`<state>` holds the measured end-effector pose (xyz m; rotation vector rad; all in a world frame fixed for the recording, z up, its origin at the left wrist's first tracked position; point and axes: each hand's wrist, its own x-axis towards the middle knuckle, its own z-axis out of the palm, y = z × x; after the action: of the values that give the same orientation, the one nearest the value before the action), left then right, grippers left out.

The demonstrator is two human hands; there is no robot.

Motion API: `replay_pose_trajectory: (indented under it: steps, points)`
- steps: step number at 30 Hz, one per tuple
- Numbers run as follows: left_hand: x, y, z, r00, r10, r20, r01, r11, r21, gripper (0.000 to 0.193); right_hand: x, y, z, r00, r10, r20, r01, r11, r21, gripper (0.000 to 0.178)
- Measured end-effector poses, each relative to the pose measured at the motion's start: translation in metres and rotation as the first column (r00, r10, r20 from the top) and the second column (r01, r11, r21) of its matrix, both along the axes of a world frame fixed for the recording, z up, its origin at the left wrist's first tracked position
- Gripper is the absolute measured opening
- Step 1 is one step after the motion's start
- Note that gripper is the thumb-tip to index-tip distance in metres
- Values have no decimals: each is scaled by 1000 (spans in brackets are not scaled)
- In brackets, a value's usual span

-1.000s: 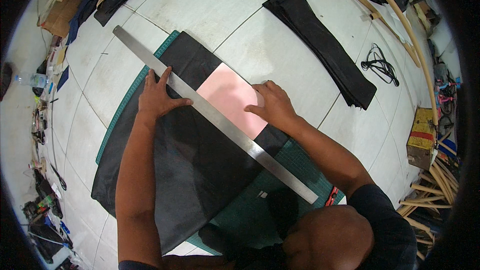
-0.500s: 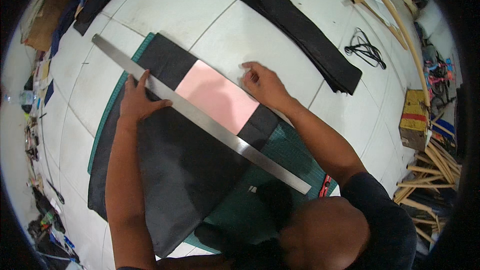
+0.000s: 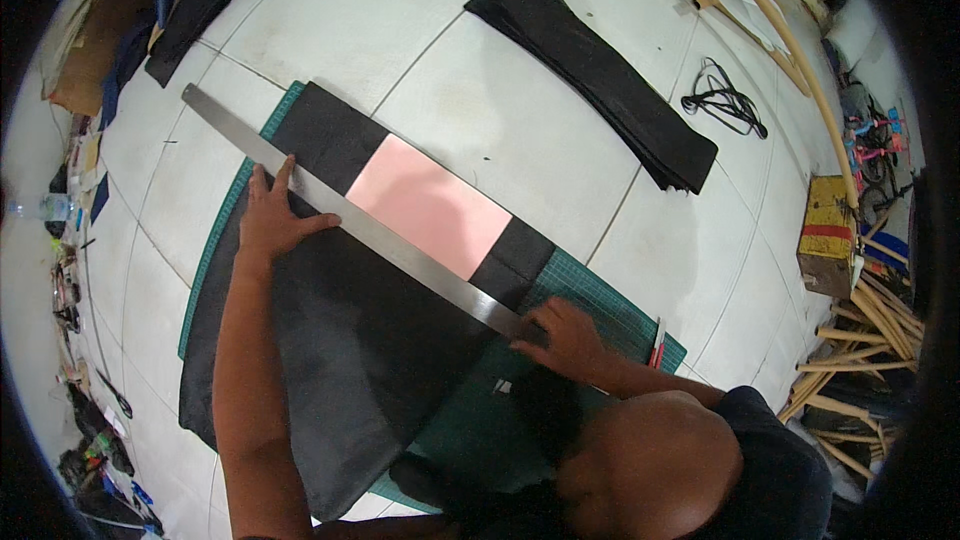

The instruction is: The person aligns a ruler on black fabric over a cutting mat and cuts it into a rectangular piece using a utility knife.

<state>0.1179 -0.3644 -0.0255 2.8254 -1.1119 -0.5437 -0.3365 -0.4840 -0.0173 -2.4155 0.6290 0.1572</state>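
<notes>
A long metal ruler (image 3: pixel 400 245) lies slantwise across black fabric (image 3: pixel 340 340) and along a pink rectangular sheet (image 3: pixel 430 205). My left hand (image 3: pixel 272 220) rests on the ruler's upper left part, fingers spread and thumb stretched out along the lower edge. Over the ruler's lower right end is my right hand (image 3: pixel 565 342), its fingers and thumb bent about the two edges and covering the tip. Beneath the fabric sits a green cutting mat (image 3: pixel 600 305). A slim red tool (image 3: pixel 657 348) lies on the mat's right corner, beyond my right hand.
A folded black cloth strip (image 3: pixel 600 80) and a tangled black cord (image 3: pixel 725 100) lie on the white tiles. To the right stand a yellow and red box (image 3: pixel 830 235) and a pile of tan sticks (image 3: pixel 850 360). Assorted clutter lines the left side.
My right hand has moved down from beyond the pink sheet's far edge onto the ruler's lower right end. My left hand stays on the ruler.
</notes>
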Motion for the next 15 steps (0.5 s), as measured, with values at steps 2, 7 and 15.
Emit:
replay_pose_trajectory:
  steps: [2,7,15]
  points:
    - [-6,-7,4,999,11,-34,-11,1000,-6,132,-10,5,0,1000,-30,3,30,995,92,42]
    - [-8,-1,5,1000,9,-17,-9,1000,0,132,43,-24,9,992,31,122,-24,998,-63,48]
    - [-33,-5,9,1000,-19,21,17,996,84,105,118,-75,-22,964,258,-56,-259,881,-397,62]
